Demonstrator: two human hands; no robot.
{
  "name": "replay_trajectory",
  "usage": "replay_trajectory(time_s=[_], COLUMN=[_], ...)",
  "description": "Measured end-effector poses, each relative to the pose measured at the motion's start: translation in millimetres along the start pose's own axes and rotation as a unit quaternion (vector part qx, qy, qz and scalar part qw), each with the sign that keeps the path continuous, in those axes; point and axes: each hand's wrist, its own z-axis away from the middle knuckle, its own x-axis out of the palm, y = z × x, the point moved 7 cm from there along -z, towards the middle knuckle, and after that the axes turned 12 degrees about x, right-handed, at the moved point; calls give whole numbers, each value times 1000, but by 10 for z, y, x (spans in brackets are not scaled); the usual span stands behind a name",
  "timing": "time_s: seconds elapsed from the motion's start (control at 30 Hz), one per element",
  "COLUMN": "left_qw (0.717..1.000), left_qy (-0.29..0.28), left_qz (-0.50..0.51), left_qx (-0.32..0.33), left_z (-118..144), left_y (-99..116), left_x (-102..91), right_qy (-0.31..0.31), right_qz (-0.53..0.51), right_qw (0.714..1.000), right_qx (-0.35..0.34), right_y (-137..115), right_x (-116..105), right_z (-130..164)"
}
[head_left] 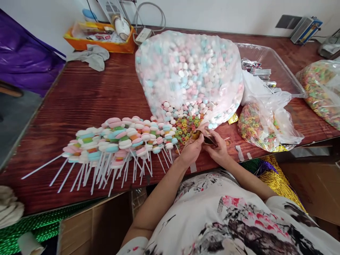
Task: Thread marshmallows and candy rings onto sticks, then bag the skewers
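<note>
A small dark, glossy piece (209, 141), too small and too hidden to identify, sat between both hands at the near edge of the surface. The right hand (216, 148) had its fingers (212, 136) curled closed around it, thumb pressed on top. The left hand (191, 148) met it from the other side, its fingers (198, 136) bent and pinched near the same piece; whether they truly gripped it or only touched it could not be told.

Just beyond the fingertips lay a loose heap of small multicoloured ring-shaped candies (186, 127), spilling from the mouth of a large clear plastic bag of pastel pink, blue and white round candies (188, 71). To the left, a fanned row of finished candy skewers on white sticks (119, 141) lay flat on the reddish-brown wooden surface (87, 95), sticks pointing toward the near edge. To the right of the hands rested a smaller clear bag of coloured ring candies (255, 125), and behind it a clear plastic tray (281, 67). Another bag of coloured rings (321, 88) stood at the far right edge. Far back on the left sat an orange tray (101, 44) beside a crumpled grey cloth (92, 56).
</note>
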Motion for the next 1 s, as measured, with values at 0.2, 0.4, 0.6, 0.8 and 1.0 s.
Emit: replay_trajectory(time_s=[0.2,0.4,0.6,0.8,1.0], left_qw=[985,987,995,996,983], left_qy=[-91,-102,-96,-17,73], left_qz=[-132,-115,-35,82,147], left_qx=[55,43,-13,-25,-79], left_z=[-46,-89,-57,-172,-219], left_y=[199,21,65,321,133], left_x=[226,248,305,314,114], right_qy=[29,6,19,79,63], right_qz=[76,-3,-41,-77,-114], right_qw=[995,1000,998,992,986], right_qx=[-51,0,45,68,99], right_y=[-9,96,135,261,369], right_x=[-201,-239,-205,-318,-344], right_z=[56,51,120,200,129])
